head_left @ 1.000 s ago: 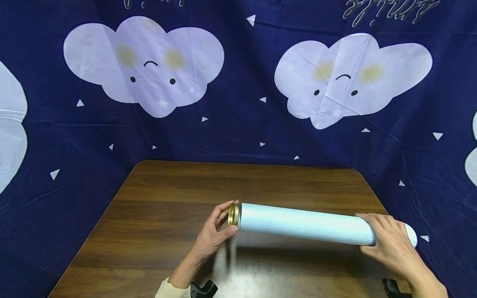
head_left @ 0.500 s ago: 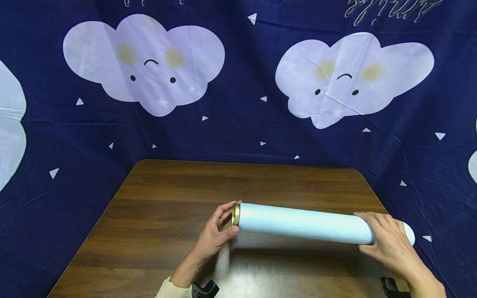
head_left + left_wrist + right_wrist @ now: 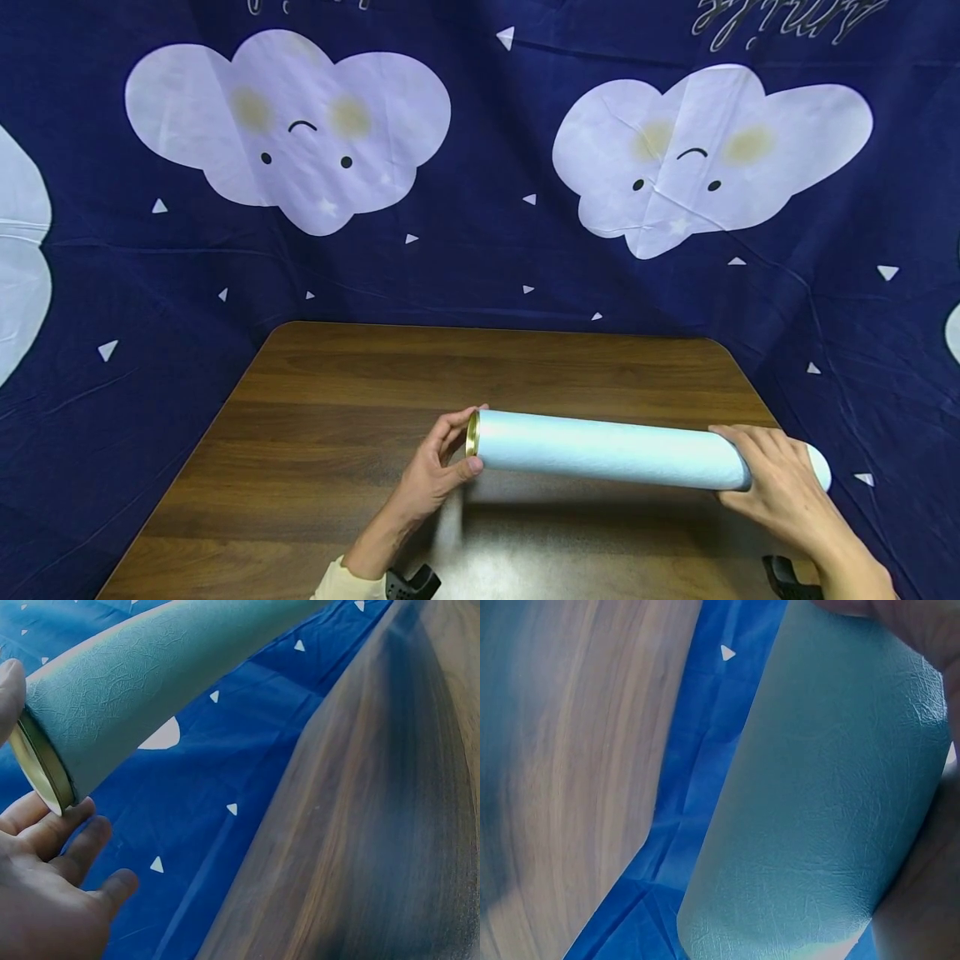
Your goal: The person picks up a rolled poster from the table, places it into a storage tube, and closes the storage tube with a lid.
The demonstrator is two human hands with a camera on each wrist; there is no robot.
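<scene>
A long light-blue tube [image 3: 607, 450] with a finely wrinkled surface is held nearly level above the table. At its left end sits a gold metal cap [image 3: 472, 434], flush against the tube's edge in the head view. My left hand [image 3: 427, 475] pinches this gold cap between thumb and fingers; in the left wrist view, the cap [image 3: 41, 769] shows its shiny rim, with fingertips under it. My right hand [image 3: 780, 475] grips the tube from above near its rounded right end. The right wrist view has the tube [image 3: 817, 787] filling much of it, with fingers along its side.
Below the tube is a brown wooden table [image 3: 337, 400] with rounded far corners. Behind and around it hangs a dark blue cloth [image 3: 480, 150] printed with white clouds and small triangles. A black wrist device [image 3: 412, 582] is on the left wrist.
The gold cap has gone from standing slightly out from the tube's left end to sitting close against it. The tube and right hand have shifted a little to the left.
</scene>
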